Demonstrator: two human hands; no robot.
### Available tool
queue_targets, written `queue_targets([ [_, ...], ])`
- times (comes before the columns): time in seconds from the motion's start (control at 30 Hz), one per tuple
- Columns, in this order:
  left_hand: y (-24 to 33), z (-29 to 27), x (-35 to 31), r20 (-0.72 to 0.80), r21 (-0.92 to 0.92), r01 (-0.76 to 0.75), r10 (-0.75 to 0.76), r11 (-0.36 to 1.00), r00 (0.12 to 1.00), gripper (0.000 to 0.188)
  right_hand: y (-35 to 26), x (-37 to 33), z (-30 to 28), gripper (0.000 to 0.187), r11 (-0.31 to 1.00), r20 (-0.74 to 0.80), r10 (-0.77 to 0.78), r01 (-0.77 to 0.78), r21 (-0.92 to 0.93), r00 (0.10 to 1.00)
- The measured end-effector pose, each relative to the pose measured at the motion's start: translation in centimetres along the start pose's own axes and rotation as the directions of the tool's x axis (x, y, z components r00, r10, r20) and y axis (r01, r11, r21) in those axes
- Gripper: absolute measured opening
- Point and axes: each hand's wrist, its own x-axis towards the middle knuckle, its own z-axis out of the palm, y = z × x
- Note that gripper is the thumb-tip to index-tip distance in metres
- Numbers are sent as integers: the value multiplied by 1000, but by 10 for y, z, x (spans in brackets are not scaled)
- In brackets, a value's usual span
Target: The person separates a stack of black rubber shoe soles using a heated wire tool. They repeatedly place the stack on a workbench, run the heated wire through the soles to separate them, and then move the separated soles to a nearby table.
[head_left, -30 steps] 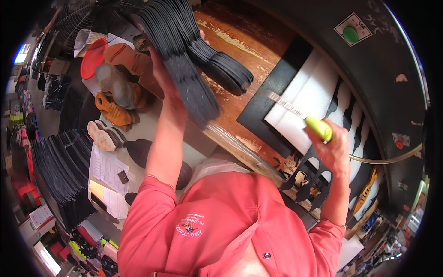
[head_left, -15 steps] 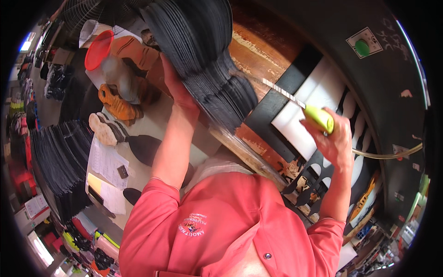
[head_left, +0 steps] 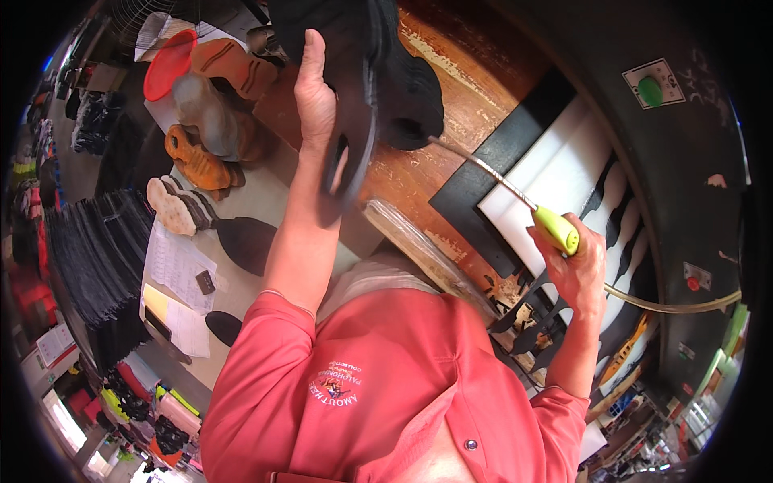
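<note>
My left hand [head_left: 316,105] holds a stack of black sole-shaped pieces [head_left: 407,88], its thumb raised and its fingers hidden behind them. One blurred black piece [head_left: 350,157] with a slot near its end hangs toward me, apart from the others. In my right hand [head_left: 581,262] is a hand tool with a yellow-green handle [head_left: 555,231] and a long thin metal shaft [head_left: 499,177]. The shaft's tip is at the near end of the stack, beside a dark opening. I cannot make out the tool's exact kind.
Below the stack lies a worn brown board [head_left: 463,97]. White sheets [head_left: 547,161] and cut-out shapes lie to its right, beside a dark machine panel with a green button [head_left: 649,91]. At left are orange moulded pieces [head_left: 201,161], papers [head_left: 181,266] and another black stack [head_left: 97,249].
The stack has turned, and one black piece has swung down toward me at my left wrist. My left thumb now shows. The tool's tip stays at the stack; the right hand has barely moved.
</note>
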Motion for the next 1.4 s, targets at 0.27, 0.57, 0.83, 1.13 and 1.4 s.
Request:
queue_targets([
  [0.27,6,-5,6,105,-65,90,-83,994,991,48,8,4,-6,26,998,-27,59,-60,-11,998],
  [0.57,43,3,15,599,768,-608,111,201,793,76,5,8,-45,23,998,-151,12,-2,64,988],
  [0.83,-7,-26,-3,472,825,-531,-280,-195,836,110,20,44,-34,28,993,9,97,-97,-70,995],
  [1.13,-7,-39,0,562,767,-607,-238,-209,792,112,12,55,-14,28,992,45,109,-106,-69,993],
  [1.4,-7,-48,-1,556,780,-600,-241,-181,796,109,29,75,-7,36,963,14,250,-248,-103,968],
])
